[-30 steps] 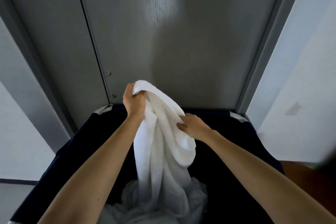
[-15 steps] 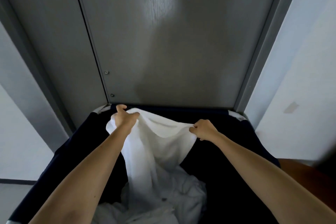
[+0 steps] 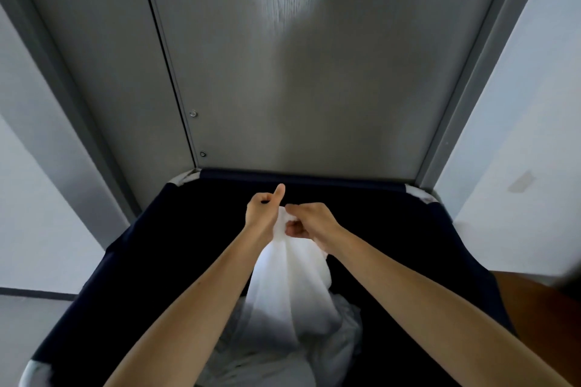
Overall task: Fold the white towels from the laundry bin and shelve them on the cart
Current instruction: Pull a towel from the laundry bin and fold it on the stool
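White towel [image 3: 289, 280] hangs bunched from my two hands over the middle of the laundry bin [image 3: 188, 229]. Its top edge is gathered at the hands, and its lower end trails down onto the heap of white cloth [image 3: 342, 339] at the bin's bottom. I see the left hand [image 3: 262, 210] closed round the towel's upper left part, fingers curled into the cloth and the thumb sticking straight up, clear of it. The right hand [image 3: 311, 223] sits just beside it, nearly touching, its fingers curled in and pinching the gathered top of the same towel. Both forearms reach in from the near edge of the view. The bin's walls are dark navy fabric, with pale grey corner pieces [image 3: 421, 193] at the far rim. Beyond the bin stands a grey door [image 3: 314, 88] with two small screws [image 3: 193, 113] by its left seam, and white wall [image 3: 518, 135] on either side.
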